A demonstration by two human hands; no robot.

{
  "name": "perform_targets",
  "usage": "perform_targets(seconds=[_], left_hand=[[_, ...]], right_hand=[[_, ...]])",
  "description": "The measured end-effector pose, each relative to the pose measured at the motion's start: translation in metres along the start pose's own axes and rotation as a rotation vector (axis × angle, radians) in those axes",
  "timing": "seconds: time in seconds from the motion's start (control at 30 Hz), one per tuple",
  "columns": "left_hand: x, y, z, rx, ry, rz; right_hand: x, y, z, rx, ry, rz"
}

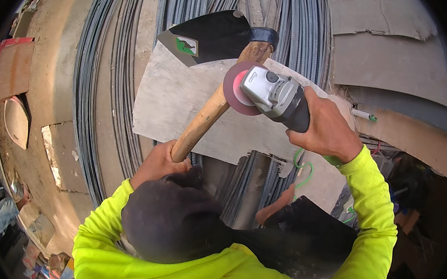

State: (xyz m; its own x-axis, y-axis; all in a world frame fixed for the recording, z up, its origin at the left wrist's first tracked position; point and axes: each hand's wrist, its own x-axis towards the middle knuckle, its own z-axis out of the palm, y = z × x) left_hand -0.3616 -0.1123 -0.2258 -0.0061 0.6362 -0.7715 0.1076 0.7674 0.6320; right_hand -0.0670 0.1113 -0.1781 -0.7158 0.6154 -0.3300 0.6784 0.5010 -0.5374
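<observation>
My left hand (157, 165) is closed around the lower end of a hoe's wooden handle (202, 122). The handle slants up to the right into a dark metal collar, and the hoe's black blade (218, 37) points left, with a green and white label near its edge. My right hand (329, 124) grips the dark body of an angle grinder (294, 106) with a silver head. Its reddish-brown disc (233, 82) overlaps the upper handle just below the collar. Whether disc and wood touch, I cannot tell. Whether the disc spins is also unclear.
A worn plywood sheet (158, 95) lies under the hoe, on long bundles of steel rebar (89, 76). More boards (392, 63) are stacked at the right, near a white tube (363, 115). A green cord (307, 172) loops below the grinder. Board scraps (16, 71) lie at far left.
</observation>
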Motion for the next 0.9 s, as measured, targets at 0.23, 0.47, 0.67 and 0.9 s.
perform_targets(seconds=[0.23,0.47,0.67,0.9], left_hand=[[0.005,-0.007,-0.004,0.151,-0.019,0.004],[0.001,-0.011,0.000,0.001,0.012,0.022],[-0.006,0.007,0.002,-0.094,0.016,0.001],[-0.005,0.009,0.001,-0.089,0.028,0.022]], right_hand=[[0.001,0.005,-0.002,0.050,0.131,0.056],[-0.024,-0.028,0.038,0.051,-0.090,-0.140],[-0.003,0.000,0.019,0.054,0.110,0.035],[-0.013,-0.013,0.048,0.049,0.097,-0.150]])
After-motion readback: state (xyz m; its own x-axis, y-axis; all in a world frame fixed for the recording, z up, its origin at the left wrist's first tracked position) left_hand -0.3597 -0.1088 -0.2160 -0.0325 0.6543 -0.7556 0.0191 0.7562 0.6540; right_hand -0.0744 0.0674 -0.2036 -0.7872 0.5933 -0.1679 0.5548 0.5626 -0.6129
